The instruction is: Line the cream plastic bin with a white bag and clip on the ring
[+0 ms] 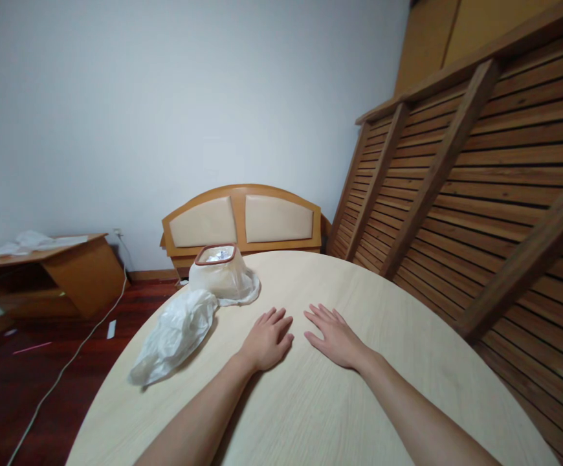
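My left hand (268, 338) rests palm down on the round, pale wood table (359, 414), its fingers spread and nothing in them. To the right, my right hand (334, 336) also lies flat with fingers apart, holding nothing. Left of my left hand is a crumpled white plastic bag (177, 336) whose contents, if any, I cannot see. Just behind that bag stands a small bin (216, 275) with a brown square rim, draped in a whitish plastic liner. Something white shows inside the rim.
Beyond the table stands a headboard (240, 223) with cream panels. A slatted wooden bed base (456, 181) leans along the right side. At left, a low wooden cabinet (82, 272) carries white plastic, and a pale cable (87, 336) runs across the dark red floor.
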Demonstrator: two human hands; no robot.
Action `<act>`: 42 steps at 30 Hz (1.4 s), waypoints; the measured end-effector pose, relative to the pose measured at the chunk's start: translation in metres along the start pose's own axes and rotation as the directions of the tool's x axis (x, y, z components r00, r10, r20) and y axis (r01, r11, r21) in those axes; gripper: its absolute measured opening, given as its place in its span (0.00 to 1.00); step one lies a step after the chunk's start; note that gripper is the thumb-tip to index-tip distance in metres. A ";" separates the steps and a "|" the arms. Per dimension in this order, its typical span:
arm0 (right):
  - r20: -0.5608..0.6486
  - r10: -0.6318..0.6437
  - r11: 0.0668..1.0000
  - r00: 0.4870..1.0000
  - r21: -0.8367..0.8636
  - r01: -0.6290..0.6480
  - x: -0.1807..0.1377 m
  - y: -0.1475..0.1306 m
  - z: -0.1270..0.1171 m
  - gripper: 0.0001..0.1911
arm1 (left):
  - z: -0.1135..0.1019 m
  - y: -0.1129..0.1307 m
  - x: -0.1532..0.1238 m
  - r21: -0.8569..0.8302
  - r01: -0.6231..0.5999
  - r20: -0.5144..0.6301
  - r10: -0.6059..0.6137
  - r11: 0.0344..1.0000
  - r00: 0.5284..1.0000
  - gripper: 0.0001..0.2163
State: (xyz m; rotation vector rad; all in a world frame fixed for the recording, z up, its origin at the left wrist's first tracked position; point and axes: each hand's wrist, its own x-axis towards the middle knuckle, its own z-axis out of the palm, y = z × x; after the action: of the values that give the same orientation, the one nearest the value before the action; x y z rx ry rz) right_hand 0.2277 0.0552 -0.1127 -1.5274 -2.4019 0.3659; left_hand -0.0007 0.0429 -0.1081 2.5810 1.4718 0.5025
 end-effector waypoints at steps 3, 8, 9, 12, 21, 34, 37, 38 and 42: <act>0.003 0.001 1.000 1.000 -0.005 -0.001 0.000 -0.001 -0.001 0.33 | 0.000 -0.002 0.000 0.017 -0.009 -0.008 0.009 1.000 1.000 0.21; -0.001 0.010 1.000 1.000 -0.014 -0.010 0.000 -0.003 -0.001 0.33 | 0.001 -0.002 -0.001 0.044 -0.026 -0.034 0.028 0.999 0.999 0.20; -0.006 0.009 1.000 1.000 -0.015 -0.009 0.000 -0.003 -0.001 0.33 | 0.001 -0.001 -0.001 0.051 -0.029 -0.046 0.031 0.998 0.998 0.20; -0.018 0.009 1.000 1.000 -0.011 -0.009 0.001 -0.003 0.000 0.32 | -0.004 -0.001 0.002 0.085 -0.016 -0.111 0.026 0.996 0.993 0.19; -0.038 0.003 1.000 0.999 0.017 -0.002 0.002 0.002 0.003 0.32 | -0.084 -0.045 0.044 0.258 0.201 -0.411 -0.081 0.945 0.908 0.15; -0.036 0.015 0.999 0.999 0.031 -0.013 -0.004 0.003 -0.003 0.32 | -0.110 -0.090 0.047 0.274 0.544 -0.603 -0.299 0.793 0.740 0.14; -0.043 0.011 0.999 0.999 0.032 -0.009 -0.005 0.002 -0.003 0.31 | -0.112 -0.087 0.049 0.280 0.518 -0.588 -0.282 0.808 0.758 0.13; -0.046 0.008 0.999 0.999 0.031 -0.007 -0.005 0.002 -0.004 0.31 | -0.112 -0.084 0.049 0.282 0.505 -0.584 -0.272 0.816 0.765 0.13; -0.054 0.002 1.000 0.999 0.029 -0.001 -0.006 0.003 -0.004 0.31 | -0.106 -0.065 0.051 0.275 0.444 -0.579 -0.222 0.852 0.784 0.13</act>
State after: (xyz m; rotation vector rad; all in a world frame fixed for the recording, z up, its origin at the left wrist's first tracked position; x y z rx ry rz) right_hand 0.2341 0.0512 -0.1105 -1.5072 -2.3444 0.3538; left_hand -0.0665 0.1143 -0.0158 2.4507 2.4046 1.0179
